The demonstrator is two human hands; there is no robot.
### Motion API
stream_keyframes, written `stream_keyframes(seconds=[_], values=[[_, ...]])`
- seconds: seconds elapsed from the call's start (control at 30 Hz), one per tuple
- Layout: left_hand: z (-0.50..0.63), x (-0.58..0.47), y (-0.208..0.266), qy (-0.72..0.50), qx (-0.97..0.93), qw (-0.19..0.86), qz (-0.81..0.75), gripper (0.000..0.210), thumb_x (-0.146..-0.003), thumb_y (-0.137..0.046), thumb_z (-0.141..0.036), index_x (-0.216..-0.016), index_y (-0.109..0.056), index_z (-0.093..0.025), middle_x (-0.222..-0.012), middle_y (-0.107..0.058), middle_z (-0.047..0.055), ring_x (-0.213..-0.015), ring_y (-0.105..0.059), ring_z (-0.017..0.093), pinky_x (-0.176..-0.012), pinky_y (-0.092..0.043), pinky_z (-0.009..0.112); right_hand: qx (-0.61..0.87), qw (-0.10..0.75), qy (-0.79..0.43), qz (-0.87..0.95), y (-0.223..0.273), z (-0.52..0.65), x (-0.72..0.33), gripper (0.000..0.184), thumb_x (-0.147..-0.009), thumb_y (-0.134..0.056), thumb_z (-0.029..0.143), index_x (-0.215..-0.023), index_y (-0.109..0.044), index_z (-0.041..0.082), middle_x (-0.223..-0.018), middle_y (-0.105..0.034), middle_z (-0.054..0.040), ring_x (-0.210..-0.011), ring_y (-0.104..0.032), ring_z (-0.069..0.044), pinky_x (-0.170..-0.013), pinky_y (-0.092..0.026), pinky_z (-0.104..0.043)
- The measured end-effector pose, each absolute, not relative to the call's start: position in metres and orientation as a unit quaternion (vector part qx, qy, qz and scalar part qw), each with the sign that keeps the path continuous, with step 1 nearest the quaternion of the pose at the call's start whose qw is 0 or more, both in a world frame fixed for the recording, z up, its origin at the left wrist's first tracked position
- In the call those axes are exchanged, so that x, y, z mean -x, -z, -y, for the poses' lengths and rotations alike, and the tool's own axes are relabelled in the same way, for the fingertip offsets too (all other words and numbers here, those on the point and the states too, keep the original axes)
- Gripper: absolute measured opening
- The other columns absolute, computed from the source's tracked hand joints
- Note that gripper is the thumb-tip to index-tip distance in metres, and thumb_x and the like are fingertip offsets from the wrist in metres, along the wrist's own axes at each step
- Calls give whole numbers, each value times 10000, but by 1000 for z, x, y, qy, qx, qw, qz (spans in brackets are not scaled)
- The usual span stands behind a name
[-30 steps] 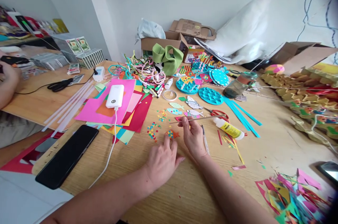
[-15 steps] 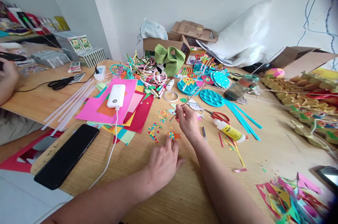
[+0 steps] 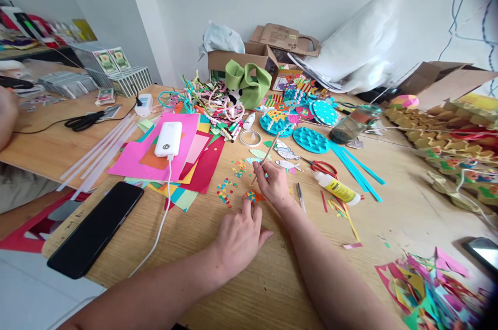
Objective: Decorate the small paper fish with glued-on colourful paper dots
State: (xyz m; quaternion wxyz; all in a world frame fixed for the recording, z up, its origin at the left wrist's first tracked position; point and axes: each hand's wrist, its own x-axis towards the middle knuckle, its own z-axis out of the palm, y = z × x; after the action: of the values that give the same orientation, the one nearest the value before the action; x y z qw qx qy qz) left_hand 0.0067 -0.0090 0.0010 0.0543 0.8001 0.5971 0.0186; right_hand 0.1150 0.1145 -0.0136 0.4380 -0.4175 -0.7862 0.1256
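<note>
An orange paper fish (image 3: 251, 196) with coloured dots lies on the wooden table. My left hand (image 3: 241, 234) rests flat with fingers stretched, its fingertips on the fish's near edge. Pinched in my right hand (image 3: 275, 184) is a thin stick (image 3: 268, 152), slanting down so that its lower end is just above or on the fish; I cannot tell whether it touches. Small paper dots (image 3: 224, 192) are scattered left of the fish. Behind my right hand lie printed paper fish (image 3: 287, 165). A glue bottle (image 3: 337, 188) and red-handled scissors (image 3: 323, 167) lie to the right.
Coloured paper sheets (image 3: 155, 138) carry a white power bank (image 3: 168, 139), its cable running forward. A black phone (image 3: 95, 229) lies at the left edge. Turquoise discs (image 3: 310, 140), a jar (image 3: 356, 125) and paper scraps (image 3: 431, 288) are to the right. Another person's arm (image 3: 7, 117) shows far left.
My right hand has come down and slightly left with the stick, bringing its lower end to the fish. My left hand stays in place on the fish. The view has shifted slightly.
</note>
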Motion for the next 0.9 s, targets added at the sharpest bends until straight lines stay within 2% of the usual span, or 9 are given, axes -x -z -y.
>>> stream_keyframes(seconds=[0.23, 0.5, 0.73, 0.9], values=[[9, -6, -4, -11, -802, 56, -595, 465, -912, -500, -528, -1186, -523, -153, -1254, -549, 165, -752, -673, 204, -617, -546, 312, 439, 419, -127, 784, 18, -114, -111, 386, -959, -394, 364, -596, -350, 241, -543, -438, 21, -503, -389, -138, -547, -316, -284], [12, -6, -7, 9, -806, 54, -589, 445, -935, -452, -519, -1157, -531, -141, -1346, -505, 207, -781, -689, 228, -623, -547, 328, 504, 459, -194, 705, 5, -107, -121, 467, -948, -391, 512, -596, -481, 218, -520, -527, 4, -500, -500, -132, -533, -369, -259], [13, -7, -8, 13, -807, 48, -588, 470, -938, -447, -517, -1147, -561, -112, -1406, -463, 250, -803, -696, 249, -631, -548, 340, 549, 509, -176, 639, 9, -69, -129, 462, -941, -438, 497, -595, -515, 202, -504, -530, 16, -462, -489, -111, -500, -368, -241], [12, -8, -9, 17, -806, 53, -589, 453, -937, -455, -507, -1133, -568, -115, -1413, -457, 255, -817, -697, 249, -646, -549, 341, 551, 496, -156, 652, 22, -66, -128, 462, -937, -460, 480, -563, -493, 212, -500, -547, 8, -464, -492, -112, -508, -383, -248]])
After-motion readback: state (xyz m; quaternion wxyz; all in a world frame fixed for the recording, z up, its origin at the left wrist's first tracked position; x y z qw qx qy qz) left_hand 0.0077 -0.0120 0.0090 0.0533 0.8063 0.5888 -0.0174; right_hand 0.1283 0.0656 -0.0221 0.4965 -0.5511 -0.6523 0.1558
